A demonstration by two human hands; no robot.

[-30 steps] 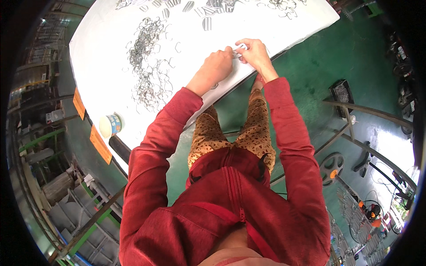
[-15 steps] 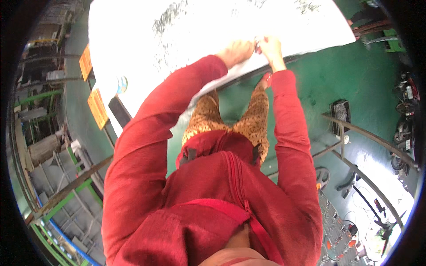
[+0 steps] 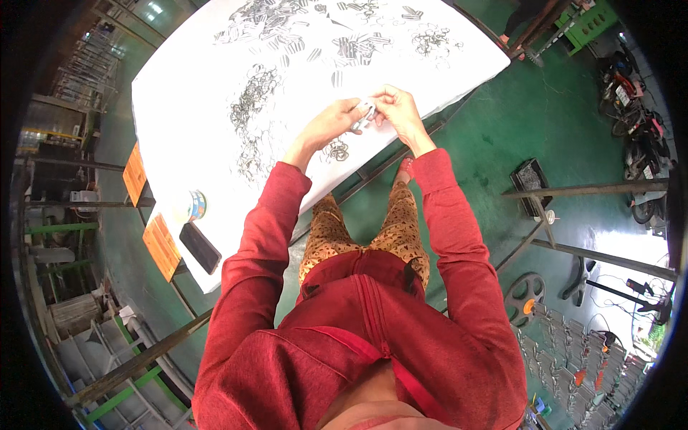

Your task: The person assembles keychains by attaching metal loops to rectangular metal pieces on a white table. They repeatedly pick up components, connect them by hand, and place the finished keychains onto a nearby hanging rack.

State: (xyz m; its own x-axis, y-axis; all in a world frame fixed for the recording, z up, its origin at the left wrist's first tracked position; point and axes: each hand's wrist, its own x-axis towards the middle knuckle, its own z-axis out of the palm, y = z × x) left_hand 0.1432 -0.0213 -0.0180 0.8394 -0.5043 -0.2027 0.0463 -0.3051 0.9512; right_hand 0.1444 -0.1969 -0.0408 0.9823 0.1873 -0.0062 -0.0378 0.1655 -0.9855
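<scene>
Metal part (image 3: 364,115), small and pale, sits pinched between your two hands over the near edge of the white bench (image 3: 179,107). Left hand (image 3: 337,122) grips it from the left, right hand (image 3: 394,107) from the right, fingertips meeting. Too small to tell its long axis or heading. Loose dark wire rings (image 3: 335,150) lie just beside your left wrist.

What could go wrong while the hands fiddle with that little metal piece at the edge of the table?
Both hands, left hand and right hand, pinch a small metal piece near the white table edge; if it slips, it may drop to the green floor. A sleeve could sweep the small pile of rings off. The dark phone near the table's corner might get knocked off.
</scene>
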